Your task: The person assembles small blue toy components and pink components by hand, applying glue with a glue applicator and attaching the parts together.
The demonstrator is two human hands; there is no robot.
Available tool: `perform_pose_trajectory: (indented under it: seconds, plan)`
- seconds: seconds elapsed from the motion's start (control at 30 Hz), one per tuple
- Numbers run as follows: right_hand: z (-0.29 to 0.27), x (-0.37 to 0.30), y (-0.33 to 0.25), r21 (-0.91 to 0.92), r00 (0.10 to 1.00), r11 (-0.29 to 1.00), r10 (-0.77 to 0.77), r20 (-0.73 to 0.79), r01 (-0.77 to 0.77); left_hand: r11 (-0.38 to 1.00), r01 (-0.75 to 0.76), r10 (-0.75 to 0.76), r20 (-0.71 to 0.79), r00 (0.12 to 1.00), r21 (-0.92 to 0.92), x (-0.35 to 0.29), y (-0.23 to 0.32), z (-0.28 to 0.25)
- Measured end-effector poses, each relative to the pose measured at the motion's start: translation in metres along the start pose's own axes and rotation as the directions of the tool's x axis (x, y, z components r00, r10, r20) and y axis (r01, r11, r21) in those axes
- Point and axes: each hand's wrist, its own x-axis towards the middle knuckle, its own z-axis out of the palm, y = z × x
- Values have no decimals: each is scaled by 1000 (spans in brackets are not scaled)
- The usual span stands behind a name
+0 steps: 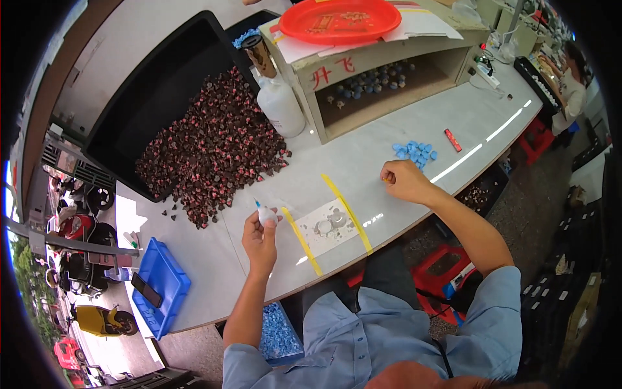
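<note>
White tabletop (363,162), long and curved by the lens, seen from the head camera. Left hand (259,236) raised just above the table edge, fingers curled around a small white squeeze bottle with a blue tip (264,212), nozzle pointing up and away. Bottle sits just left of a pale square work patch (329,225) framed by yellow tape strips (346,209); a couple of small grey round parts lie on that patch. Right hand (405,181) rests on the table further right, fingers pressed together, seemingly pinching something tiny and yellowish at the tips — too small to name. Just beyond it, a loose cluster of small blue plastic caps (416,152), and near those a small red rectangular piece (453,140).

Far left: big heap of dark brown-and-pink small parts (214,152) spilling from a black tray (155,84) onto the table. White plastic bottle (280,104) stands beside a pale wooden open-fronted box (382,71) with a red oval plastic tray (340,19) on top. Blue plastic bin (161,285) at the near-left table edge.
</note>
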Motion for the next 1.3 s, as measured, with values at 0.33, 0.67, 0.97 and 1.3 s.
perform_pose_trajectory:
  seconds: [0.33, 0.67, 0.97, 1.3]
  plan:
    - [13, -3, 51, 18, 986, 1000, 12, -164, -9, 998, -56, 57, 10, 998, -26, 10, -49, -11]
    - [50, -4, 87, 83, 834, 981, -102, -542, 174, 964, -38, 84, -165, 983, 262, 10, -78, -22]
    - [9, 39, 246, 148, 951, 985, -41, -308, 91, 977, -119, 161, -251, 955, 176, -47, -36, -30]
    - [9, 44, 250, 29, 884, 991, -106, -454, 134, 998, -67, 62, -291, 955, -7, -53, -67, -35]
